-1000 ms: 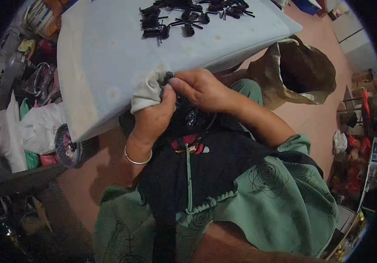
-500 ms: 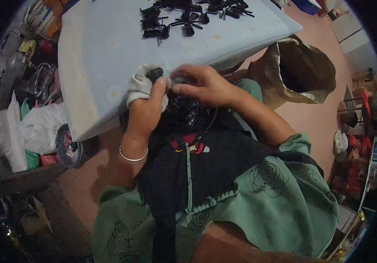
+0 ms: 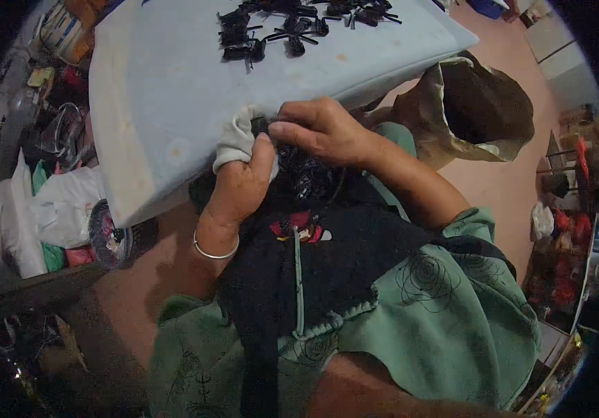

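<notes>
My left hand [image 3: 242, 182] has a white cloth [image 3: 233, 143] over its fingers, with the thumb bare. Between that thumb and the cloth it grips a small black plastic part [image 3: 260, 127]. From the right my right hand [image 3: 327, 131] reaches in, thumb and forefinger pinched together at the part's right side. Whatever lies between those fingertips is too small and dark to make out. Below both hands, at my lap, is a heap of shiny black pieces [image 3: 308, 177], partly hidden by my hands.
A table with a pale cover [image 3: 167, 90] lies ahead; several black parts with thin rods [image 3: 295, 43] are spread at its far side. An open brown sack [image 3: 424, 104] stands right of the table. White plastic bags [image 3: 69, 202] and a round mesh basket [image 3: 110, 233] are at left.
My left hand has shifted slightly right with the cloth and black part. The right hand's fingers have closed in, and its fingertips now meet the part.
</notes>
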Motion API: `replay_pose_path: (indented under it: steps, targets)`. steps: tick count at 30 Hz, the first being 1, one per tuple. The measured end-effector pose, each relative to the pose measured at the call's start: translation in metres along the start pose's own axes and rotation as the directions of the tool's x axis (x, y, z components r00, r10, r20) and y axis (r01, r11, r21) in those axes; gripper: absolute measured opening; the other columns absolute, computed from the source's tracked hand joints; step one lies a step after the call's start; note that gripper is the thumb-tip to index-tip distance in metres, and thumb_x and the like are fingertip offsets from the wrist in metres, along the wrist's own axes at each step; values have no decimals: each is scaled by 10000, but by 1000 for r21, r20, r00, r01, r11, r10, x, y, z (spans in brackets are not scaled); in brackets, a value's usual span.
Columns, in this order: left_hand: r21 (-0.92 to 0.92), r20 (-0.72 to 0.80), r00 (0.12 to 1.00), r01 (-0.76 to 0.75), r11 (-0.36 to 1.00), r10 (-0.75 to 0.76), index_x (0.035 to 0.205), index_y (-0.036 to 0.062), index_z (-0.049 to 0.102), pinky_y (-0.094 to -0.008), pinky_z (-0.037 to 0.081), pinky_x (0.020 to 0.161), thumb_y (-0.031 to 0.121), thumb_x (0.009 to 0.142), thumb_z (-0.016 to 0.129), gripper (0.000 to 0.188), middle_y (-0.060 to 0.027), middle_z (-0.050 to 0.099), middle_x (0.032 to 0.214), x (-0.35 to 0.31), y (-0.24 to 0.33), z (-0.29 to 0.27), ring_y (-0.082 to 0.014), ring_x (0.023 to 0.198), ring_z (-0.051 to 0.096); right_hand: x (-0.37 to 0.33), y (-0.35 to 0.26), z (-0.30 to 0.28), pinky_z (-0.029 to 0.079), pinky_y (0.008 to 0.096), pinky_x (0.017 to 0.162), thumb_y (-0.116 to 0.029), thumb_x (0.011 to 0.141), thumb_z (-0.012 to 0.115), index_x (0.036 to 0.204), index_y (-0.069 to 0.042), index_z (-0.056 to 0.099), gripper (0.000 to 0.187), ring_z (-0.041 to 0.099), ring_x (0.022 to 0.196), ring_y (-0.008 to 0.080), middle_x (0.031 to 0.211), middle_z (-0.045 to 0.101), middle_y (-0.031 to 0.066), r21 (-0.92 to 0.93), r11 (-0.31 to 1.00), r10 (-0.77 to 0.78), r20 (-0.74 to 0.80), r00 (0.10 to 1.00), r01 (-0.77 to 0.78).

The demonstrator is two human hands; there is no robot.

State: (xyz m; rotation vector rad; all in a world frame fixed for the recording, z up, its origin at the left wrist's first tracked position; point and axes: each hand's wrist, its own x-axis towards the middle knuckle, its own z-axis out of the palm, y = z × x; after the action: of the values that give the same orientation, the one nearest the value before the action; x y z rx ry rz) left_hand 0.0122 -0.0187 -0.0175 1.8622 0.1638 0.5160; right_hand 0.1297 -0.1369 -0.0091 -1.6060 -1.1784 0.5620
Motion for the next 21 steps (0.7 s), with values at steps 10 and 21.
replay_pose_path:
  steps: [10,21]
  targets:
    - [314,-36,966,-233,920,257,994,-45,466,-385,415,748,36,774,437,237,-197,525,858,-3,-15,13,-361,814,513,-6,18,29,406,330,543,-241,880,452,772,13,535,288,388,535,155,615,505,179,71,997,-8,-88,996,15]
    - [514,170,928,-370,774,331,945,-8,529,-406,417,714,95,753,516,218,-186,552,838,3,-13,2,-359,785,521,12,47,-79,416,279,551,-298,862,490,818,-19,590,299,483,578,115,605,542,50,-196,931,152,-559,815,-308]
